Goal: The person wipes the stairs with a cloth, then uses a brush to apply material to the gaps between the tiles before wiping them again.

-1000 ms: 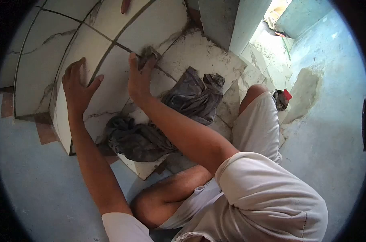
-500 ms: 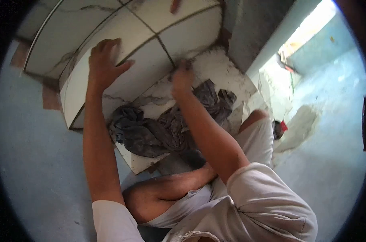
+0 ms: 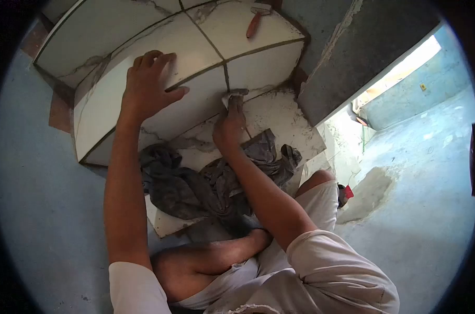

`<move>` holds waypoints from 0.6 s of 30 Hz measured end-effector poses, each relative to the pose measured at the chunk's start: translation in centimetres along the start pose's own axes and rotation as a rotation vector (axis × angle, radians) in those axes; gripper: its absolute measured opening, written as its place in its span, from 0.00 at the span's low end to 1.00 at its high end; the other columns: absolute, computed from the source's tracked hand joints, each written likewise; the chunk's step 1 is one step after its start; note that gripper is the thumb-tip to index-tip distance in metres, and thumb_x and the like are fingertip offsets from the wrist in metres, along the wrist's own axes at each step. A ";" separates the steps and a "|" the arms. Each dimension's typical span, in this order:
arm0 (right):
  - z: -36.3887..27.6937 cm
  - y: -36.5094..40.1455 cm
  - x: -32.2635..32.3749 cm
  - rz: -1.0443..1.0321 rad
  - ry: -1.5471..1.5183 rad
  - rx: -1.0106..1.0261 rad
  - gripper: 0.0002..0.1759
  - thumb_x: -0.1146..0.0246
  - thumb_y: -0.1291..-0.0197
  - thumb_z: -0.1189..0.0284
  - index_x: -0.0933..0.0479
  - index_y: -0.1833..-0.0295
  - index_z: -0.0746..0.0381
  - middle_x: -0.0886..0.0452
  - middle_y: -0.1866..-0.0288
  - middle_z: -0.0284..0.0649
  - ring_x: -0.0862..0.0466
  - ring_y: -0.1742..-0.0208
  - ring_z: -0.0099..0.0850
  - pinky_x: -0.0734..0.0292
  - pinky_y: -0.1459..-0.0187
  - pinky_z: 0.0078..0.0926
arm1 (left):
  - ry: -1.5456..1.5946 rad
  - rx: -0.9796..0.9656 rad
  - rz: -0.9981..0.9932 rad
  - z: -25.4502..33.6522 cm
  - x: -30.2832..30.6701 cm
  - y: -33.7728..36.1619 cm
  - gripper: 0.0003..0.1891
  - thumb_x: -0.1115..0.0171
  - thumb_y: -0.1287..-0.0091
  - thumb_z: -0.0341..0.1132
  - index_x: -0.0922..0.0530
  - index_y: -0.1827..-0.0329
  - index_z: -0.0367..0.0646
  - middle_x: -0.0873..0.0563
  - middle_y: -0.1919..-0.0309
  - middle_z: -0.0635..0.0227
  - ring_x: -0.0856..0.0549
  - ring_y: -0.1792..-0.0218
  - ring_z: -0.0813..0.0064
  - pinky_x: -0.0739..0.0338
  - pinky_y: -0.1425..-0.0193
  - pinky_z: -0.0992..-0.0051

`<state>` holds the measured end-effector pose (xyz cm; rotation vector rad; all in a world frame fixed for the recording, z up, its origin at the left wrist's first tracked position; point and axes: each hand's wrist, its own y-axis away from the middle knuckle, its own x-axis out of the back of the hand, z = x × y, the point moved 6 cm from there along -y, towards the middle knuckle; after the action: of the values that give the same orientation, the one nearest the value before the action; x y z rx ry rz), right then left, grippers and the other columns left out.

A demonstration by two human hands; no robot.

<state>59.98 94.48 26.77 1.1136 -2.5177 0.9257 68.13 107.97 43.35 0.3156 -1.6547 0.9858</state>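
Observation:
My left hand (image 3: pixel 148 89) rests with its fingers spread at the front edge of a white marble-patterned tiled step (image 3: pixel 190 44). In my right hand (image 3: pixel 229 128) is a small grey-white flat piece, pinched in the fingers; its exact kind I cannot make out. That piece (image 3: pixel 234 96) touches the step's front face at the lower end of the dark vertical joint (image 3: pixel 226 76). Below my right hand, a crumpled dark grey cloth (image 3: pixel 185 188) lies on the lower tile and passes partly behind my forearm.
A scraper (image 3: pixel 254 25) with a red-orange handle lies on the step's top. A grey wall edge (image 3: pixel 352 63) stands to the right. My bent leg (image 3: pixel 211 254) is close in front of the cloth. A small dark and red object (image 3: pixel 345 194) sits beside my other knee.
The view has tilted and shifted, bringing the whole scraper into sight. My right hand has turned slightly, and the grey-white piece now shows clearly. My left hand stays spread at the step edge.

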 end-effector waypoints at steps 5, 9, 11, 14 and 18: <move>-3.8 -2.4 0.6 0.170 -0.055 0.199 0.35 0.45 0.40 0.76 0.48 0.30 0.79 0.52 0.27 0.69 0.52 0.25 0.63 0.58 0.25 0.49 | 0.027 -0.041 0.046 -0.4 0.0 0.3 0.36 0.26 0.52 0.46 0.27 0.37 0.48 0.26 0.41 0.56 0.29 0.38 0.54 0.35 0.35 0.56; 0.9 -2.3 -1.6 0.213 -0.542 -0.422 0.38 0.51 0.29 0.64 0.58 0.28 0.80 0.62 0.24 0.67 0.60 0.22 0.57 0.64 0.25 0.44 | 0.050 0.012 -0.030 -0.1 0.2 0.0 0.37 0.26 0.52 0.46 0.28 0.37 0.48 0.26 0.40 0.56 0.29 0.38 0.54 0.35 0.35 0.55; -2.8 -3.7 -0.2 0.118 -0.491 -0.296 0.42 0.57 0.26 0.57 0.67 0.27 0.78 0.67 0.23 0.66 0.63 0.21 0.52 0.68 0.25 0.41 | 0.032 0.015 -0.052 -0.2 0.0 0.1 0.37 0.26 0.52 0.45 0.28 0.37 0.48 0.26 0.41 0.56 0.29 0.38 0.54 0.34 0.35 0.56; -2.3 -3.4 -0.7 0.235 -0.219 0.003 0.42 0.56 0.27 0.56 0.65 0.28 0.79 0.66 0.24 0.67 0.63 0.22 0.56 0.69 0.25 0.42 | 0.005 -0.026 0.007 -0.3 -0.1 0.2 0.35 0.27 0.51 0.45 0.27 0.38 0.48 0.26 0.41 0.57 0.28 0.39 0.53 0.34 0.35 0.56; 1.7 -4.6 -1.3 0.277 -0.730 -0.315 0.48 0.48 0.32 0.52 0.60 0.29 0.81 0.60 0.25 0.70 0.61 0.23 0.60 0.67 0.25 0.49 | 0.097 -0.019 -0.015 -0.1 0.8 0.1 0.31 0.32 0.48 0.45 0.26 0.39 0.48 0.26 0.40 0.57 0.28 0.40 0.52 0.34 0.36 0.56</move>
<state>64.26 91.79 26.98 1.1620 -3.3056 0.1362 67.84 108.34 43.97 0.2635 -1.5709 0.9596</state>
